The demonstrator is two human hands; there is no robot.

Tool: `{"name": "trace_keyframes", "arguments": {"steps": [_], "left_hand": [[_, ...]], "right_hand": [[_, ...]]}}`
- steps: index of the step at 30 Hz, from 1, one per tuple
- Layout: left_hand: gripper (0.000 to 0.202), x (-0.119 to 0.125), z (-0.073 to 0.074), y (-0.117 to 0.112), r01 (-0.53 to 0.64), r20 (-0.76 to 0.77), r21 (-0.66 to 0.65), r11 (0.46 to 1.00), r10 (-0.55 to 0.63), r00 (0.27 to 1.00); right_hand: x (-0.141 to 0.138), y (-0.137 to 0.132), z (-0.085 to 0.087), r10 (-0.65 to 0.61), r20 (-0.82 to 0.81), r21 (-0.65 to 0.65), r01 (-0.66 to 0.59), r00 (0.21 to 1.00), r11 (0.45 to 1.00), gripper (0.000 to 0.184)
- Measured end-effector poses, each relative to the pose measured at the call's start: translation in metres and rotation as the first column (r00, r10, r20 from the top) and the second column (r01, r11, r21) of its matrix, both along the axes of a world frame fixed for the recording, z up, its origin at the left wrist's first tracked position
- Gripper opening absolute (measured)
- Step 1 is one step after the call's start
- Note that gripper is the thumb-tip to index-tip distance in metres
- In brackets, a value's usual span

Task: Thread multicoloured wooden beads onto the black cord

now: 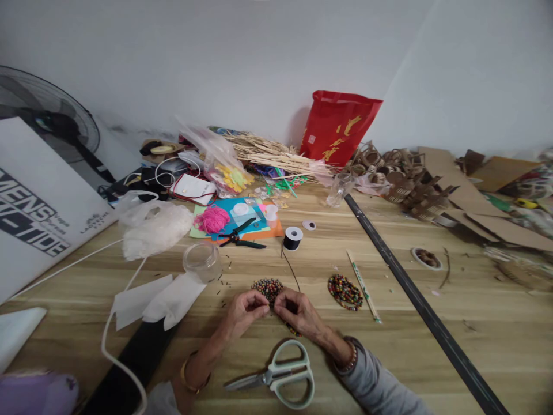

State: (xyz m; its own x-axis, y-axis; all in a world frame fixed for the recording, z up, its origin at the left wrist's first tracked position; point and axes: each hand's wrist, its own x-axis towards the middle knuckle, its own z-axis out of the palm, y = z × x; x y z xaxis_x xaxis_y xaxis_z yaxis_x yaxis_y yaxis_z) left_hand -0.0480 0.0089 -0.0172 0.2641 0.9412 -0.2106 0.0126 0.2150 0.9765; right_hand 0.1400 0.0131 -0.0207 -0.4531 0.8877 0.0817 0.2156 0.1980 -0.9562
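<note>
My left hand (pixel 247 312) is closed in a pinch at the near edge of a pile of small multicoloured beads (pixel 266 288); what sits between its fingertips is too small to name. Opposite it, my right hand (pixel 300 311) pinches too, over a string of beads (pixel 294 330) that shows beneath it. From a spool (pixel 293 238) a thin black cord (pixel 292 268) runs down behind my right hand. Coiled strung beads (pixel 344 291) lie to the right, beside a patterned paper-wrapped stick (pixel 363 286). Scissors with pale green handles (pixel 290 374) lie nearest me.
Black-handled pliers (pixel 237 237) rest on coloured sheets with pink yarn (pixel 212 219). A clear jar (pixel 201 261) and white paper (pixel 173 300) lie left. A dark strip (pixel 406 288) crosses the table at right. Behind stand a red bag (pixel 339 127) and bundled sticks (pixel 268 151).
</note>
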Motion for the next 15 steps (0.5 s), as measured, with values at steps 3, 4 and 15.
{"name": "trace_keyframes", "arguments": {"steps": [3, 4, 15], "left_hand": [[0.020, -0.0007, 0.0000, -0.0004, 0.002, -0.001, 0.016, 1.000, -0.002, 1.000], [0.020, -0.0010, -0.0004, -0.0005, 0.004, -0.001, 0.018, 1.000, -0.004, 1.000], [0.018, -0.0011, -0.0042, -0.0008, 0.012, -0.006, 0.024, 1.000, -0.012, 1.000]], "right_hand": [[0.0005, 0.0004, -0.0015, 0.006, -0.005, 0.005, -0.006, 1.000, 1.000, 0.023], [0.0006, 0.0005, -0.0020, 0.007, -0.003, 0.007, -0.007, 1.000, 1.000, 0.023], [-0.0013, -0.0002, 0.0019, -0.005, -0.004, 0.007, 0.005, 1.000, 1.000, 0.022]]}}
